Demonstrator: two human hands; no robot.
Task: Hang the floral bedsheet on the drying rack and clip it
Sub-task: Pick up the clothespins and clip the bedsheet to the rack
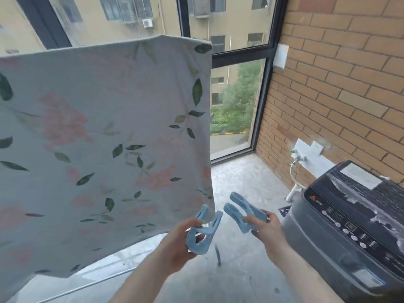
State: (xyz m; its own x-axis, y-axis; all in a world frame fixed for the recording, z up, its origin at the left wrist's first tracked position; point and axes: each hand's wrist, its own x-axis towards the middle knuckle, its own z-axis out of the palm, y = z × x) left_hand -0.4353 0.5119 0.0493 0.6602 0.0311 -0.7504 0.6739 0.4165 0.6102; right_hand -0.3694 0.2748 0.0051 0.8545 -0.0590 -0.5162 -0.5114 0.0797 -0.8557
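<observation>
The floral bedsheet (98, 138), pale with pink flowers and green leaves, hangs draped over a rail that it hides, filling the left half of the view. My left hand (179, 239) holds a large light-blue clip (202, 231) just below the sheet's lower right corner. My right hand (265, 228) holds a second light-blue clip (243, 212), its jaws pointing up and left. Both clips are clear of the sheet.
A dark top-load washing machine (349, 226) stands at the right against a brick wall (338, 84) with a tap and socket (317, 147). Large window panes (236, 101) close the far side. A thin white rod (87, 283) crosses the grey concrete floor (236, 270) below the sheet.
</observation>
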